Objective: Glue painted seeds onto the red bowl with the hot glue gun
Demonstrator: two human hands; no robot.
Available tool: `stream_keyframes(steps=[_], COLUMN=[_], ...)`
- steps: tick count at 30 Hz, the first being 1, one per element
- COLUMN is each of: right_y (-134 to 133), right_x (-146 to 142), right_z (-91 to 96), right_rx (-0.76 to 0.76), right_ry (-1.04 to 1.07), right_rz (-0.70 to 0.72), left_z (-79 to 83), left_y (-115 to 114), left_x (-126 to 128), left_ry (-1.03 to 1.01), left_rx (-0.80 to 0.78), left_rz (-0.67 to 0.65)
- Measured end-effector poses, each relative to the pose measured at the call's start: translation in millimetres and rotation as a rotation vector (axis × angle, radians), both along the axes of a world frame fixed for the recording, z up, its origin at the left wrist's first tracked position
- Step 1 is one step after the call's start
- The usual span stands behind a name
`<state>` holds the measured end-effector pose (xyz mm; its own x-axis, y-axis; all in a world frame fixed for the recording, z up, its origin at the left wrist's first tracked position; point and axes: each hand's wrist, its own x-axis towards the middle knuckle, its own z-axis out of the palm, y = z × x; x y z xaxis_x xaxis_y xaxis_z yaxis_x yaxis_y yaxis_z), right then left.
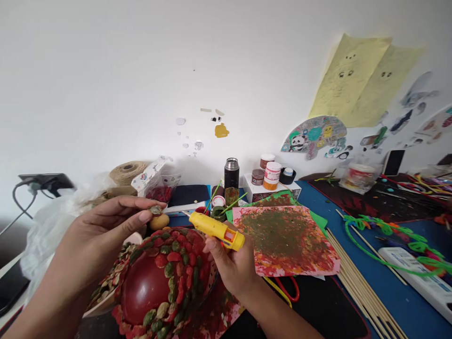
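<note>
Above the left of the dome (144,285), the left hand (102,228) is stretched forward, pinching a shell (155,210) finger to thumb; above its right, the right hand (236,266) curls snugly round a glue gun (211,226) pointed shellward.

A yellow glue gun (208,225) slants near a shell-studded red dome (146,282).

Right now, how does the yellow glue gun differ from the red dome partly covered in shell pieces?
The yellow glue gun is slim and small; the red dome is rounded and far wider. The gun is mostly one bright colour, while the dome is dark red with red and green shell pieces. The gun is gripped in the right hand; neither hand grips the dome. Both have smooth bare surfaces showing.
</note>
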<state>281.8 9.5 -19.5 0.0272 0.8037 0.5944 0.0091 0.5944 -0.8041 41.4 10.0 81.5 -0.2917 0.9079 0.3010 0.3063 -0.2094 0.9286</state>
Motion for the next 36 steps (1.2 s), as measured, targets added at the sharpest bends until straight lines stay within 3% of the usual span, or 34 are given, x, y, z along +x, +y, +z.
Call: stream_keyframes(steps=[4, 9, 14, 25, 31, 36], right_y=[6, 11, 9, 15, 14, 13], right_x=[-2, -2, -2, -2, -1, 0], right_z=[-1.5, -1.5, -0.8, -3.8, -5.8, -2.6], right_rx=[-0.124, -0.199, -0.211, -0.234, -0.237, -0.196], right_ry=[0.155, 0.280, 0.272, 0.294, 0.277, 0.211], right_rz=[0.048, 0.033, 0.103, 0.138, 0.136, 0.108], left_z=[8.1, 6.8, 8.4, -0.7, 7.4, 11.7], left_y=[12, 21, 15, 28, 16, 17], left_x=[15, 23, 25, 21, 35, 32], left_ry=[0.030, 0.044, 0.113, 0.104, 0.207, 0.309], left_rx=[0.054, 0.063, 0.076, 0.041, 0.024, 0.011], left_rz=[0.036, 0.037, 0.087, 0.055, -0.006, 0.007])
